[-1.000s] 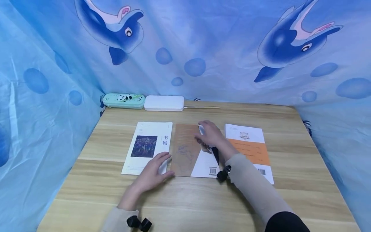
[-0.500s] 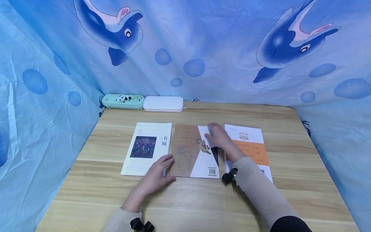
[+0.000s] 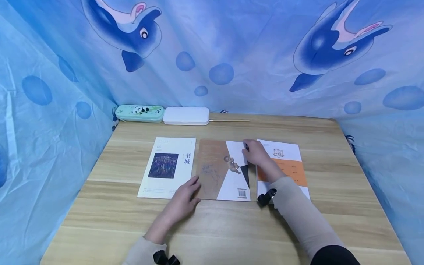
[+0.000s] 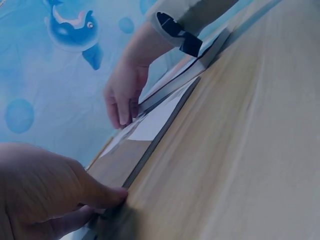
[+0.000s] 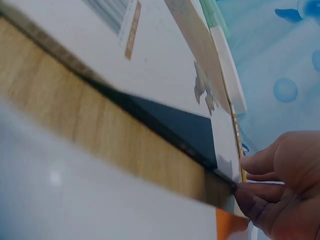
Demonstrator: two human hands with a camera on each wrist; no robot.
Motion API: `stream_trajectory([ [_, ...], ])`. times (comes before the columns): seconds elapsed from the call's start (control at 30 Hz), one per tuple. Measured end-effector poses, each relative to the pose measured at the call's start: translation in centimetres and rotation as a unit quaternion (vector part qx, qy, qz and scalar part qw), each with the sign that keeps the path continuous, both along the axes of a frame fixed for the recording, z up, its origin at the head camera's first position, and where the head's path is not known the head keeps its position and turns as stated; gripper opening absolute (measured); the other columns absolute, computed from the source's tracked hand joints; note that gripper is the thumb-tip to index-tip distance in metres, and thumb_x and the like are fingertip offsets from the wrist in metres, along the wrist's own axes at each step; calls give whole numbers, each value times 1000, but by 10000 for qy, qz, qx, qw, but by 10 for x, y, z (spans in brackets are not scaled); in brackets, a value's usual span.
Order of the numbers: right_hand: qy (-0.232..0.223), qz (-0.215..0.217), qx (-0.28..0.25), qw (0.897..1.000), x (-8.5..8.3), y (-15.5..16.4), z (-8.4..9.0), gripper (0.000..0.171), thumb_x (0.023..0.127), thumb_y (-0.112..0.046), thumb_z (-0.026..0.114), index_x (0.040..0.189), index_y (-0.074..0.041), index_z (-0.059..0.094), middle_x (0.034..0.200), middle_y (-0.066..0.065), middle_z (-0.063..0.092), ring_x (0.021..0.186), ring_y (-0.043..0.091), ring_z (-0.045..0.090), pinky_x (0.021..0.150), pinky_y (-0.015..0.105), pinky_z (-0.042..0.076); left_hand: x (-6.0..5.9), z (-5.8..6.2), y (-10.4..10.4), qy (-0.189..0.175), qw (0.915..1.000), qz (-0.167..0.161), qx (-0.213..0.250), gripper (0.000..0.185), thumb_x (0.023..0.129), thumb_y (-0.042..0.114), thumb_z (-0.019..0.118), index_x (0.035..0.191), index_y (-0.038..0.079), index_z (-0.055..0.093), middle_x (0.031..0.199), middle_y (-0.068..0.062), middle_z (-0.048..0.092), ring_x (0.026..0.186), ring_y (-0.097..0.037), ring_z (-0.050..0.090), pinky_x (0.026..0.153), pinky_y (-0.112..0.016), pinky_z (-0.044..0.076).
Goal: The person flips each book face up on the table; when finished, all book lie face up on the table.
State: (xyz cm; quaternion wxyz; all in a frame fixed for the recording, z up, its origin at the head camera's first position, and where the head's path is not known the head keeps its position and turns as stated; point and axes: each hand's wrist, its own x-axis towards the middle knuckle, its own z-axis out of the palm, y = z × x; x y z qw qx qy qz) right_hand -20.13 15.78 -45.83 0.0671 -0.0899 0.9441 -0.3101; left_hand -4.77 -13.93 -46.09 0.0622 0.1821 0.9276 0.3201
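Three books lie in a row on the wooden table (image 3: 232,228). The middle book (image 3: 220,173) has a brown and white cover with a barcode. My left hand (image 3: 188,191) lies flat at its lower left corner, and my thumb (image 4: 102,195) touches the book's edge (image 4: 150,145). My right hand (image 3: 255,151) is at the book's upper right edge, its fingertips (image 4: 122,112) down in the gap beside the orange and white book (image 3: 285,165). In the right wrist view my right hand's fingertips (image 5: 250,197) touch the middle book's corner (image 5: 220,165).
A white magazine (image 3: 169,167) with a dark picture lies left of the middle book. At the table's back edge are a panda pencil case (image 3: 140,113), a white box (image 3: 186,116) and a thin stick (image 3: 228,120). Blue dolphin fabric (image 3: 232,55) walls the table on three sides.
My right hand has slid from the middle of the brown cover to the book's upper right edge. My left hand has shifted slightly right onto the book's lower left corner.
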Motion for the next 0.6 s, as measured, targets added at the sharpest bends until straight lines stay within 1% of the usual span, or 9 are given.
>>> stream_trajectory([
  [0.07, 80, 34, -108, 9999, -2, 3, -2, 9, 100, -5, 57, 104, 1, 64, 85, 13, 59, 76, 27, 58, 64, 36, 50, 1, -1, 3, 34, 10000, 41, -26, 52, 85, 2, 77, 133, -10, 59, 151, -26, 45, 134, -44, 49, 113, -53, 39],
  [0.1, 147, 31, -182, 9997, -3, 5, -3, 10, 99, -2, 56, 103, 2, 64, 86, 14, 60, 77, 29, 58, 65, 38, 51, 1, -2, 4, 52, 10000, 55, -22, 52, 86, 1, 77, 133, -10, 59, 151, -26, 45, 134, -44, 49, 113, -53, 39],
  [0.17, 255, 21, -362, 9990, -5, 8, -5, 15, 99, 1, 53, 108, 5, 65, 94, 20, 63, 86, 33, 61, 73, 43, 54, 1, -2, 6, 87, 9999, 72, -9, 52, 85, 0, 76, 133, -10, 59, 150, -26, 46, 134, -44, 49, 113, -53, 39],
  [0.23, 277, -45, -551, 9981, -6, 12, -6, 27, 98, 4, 50, 121, 6, 64, 108, 24, 65, 100, 37, 63, 87, 48, 55, 1, -2, 7, 108, 9999, 80, 4, 52, 85, 0, 76, 133, -10, 59, 150, -26, 46, 134, -44, 49, 113, -53, 39],
  [0.3, 216, -97, -718, 9971, -8, 15, -7, 37, 98, 5, 49, 133, 7, 59, 124, 26, 62, 113, 39, 61, 97, 50, 54, 1, -3, 8, 107, 9999, 88, 3, 53, 85, 0, 77, 133, -10, 59, 151, -25, 46, 134, -44, 48, 113, -53, 39],
  [0.33, 149, -95, -800, 9966, -8, 17, -8, 39, 98, 5, 48, 136, 7, 57, 128, 27, 60, 116, 39, 61, 98, 50, 54, 1, -3, 9, 119, 9999, 87, -13, 53, 85, 1, 77, 133, -10, 59, 151, -25, 46, 134, -44, 49, 113, -53, 39],
  [0.4, 53, -68, -963, 9953, -9, 21, -9, 41, 98, 7, 48, 139, 6, 55, 131, 27, 58, 116, 39, 61, 98, 47, 55, 1, -3, 9, 121, 9999, 79, -47, 54, 84, 1, 78, 133, -10, 59, 151, -25, 46, 134, -44, 49, 113, -52, 39],
  [0.47, 31, -8, -1108, 9938, -9, 24, -11, 42, 97, 9, 50, 138, 6, 56, 131, 26, 58, 112, 36, 63, 94, 44, 57, 1, -4, 9, 103, 9999, 77, -67, 55, 84, 2, 78, 134, -10, 59, 151, -25, 45, 135, -43, 48, 113, -52, 39],
  [0.6, 117, 156, -1333, 9909, -9, 32, -12, 45, 91, 14, 59, 136, 4, 60, 126, 22, 59, 106, 33, 64, 90, 41, 59, 1, -5, 10, 98, 9999, 56, -57, 56, 84, 4, 79, 134, -10, 58, 152, -25, 44, 137, -42, 46, 114, -51, 38],
])
